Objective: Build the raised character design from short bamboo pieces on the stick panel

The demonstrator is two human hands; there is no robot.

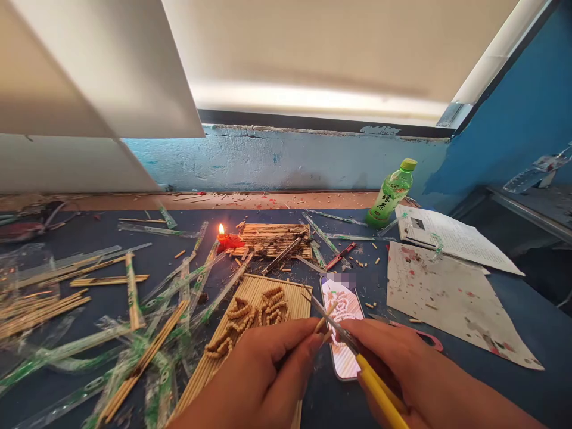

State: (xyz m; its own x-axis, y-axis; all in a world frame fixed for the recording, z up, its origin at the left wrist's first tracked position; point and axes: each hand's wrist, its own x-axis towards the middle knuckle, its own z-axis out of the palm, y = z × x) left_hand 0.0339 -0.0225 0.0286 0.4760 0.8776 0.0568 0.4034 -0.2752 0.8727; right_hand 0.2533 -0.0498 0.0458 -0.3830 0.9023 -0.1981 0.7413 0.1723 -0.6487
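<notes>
My left hand (286, 357) pinches a short thin wooden stick (329, 312) between thumb and forefinger. In my right hand (402, 360) is a yellow-handled tool (379, 390) with long slim metal jaws, which meet the stick near my left fingertips; whether it is scissors or pliers I cannot tell. Under and beyond my left hand lies a panel of sticks laid side by side (299, 292), bearing curled rows of small wooden pieces (272, 304). A phone (346, 363) lies face up below the tool, its screen showing a similar patterned picture.
A lit red candle (229, 241) burns beside a second, dirtied stick panel (263, 232). Plastic wrappers (129, 339) and loose chopsticks (152, 351) litter the left. At right are a green tea bottle (393, 193), an open book (451, 238) and a stained sheet (447, 304).
</notes>
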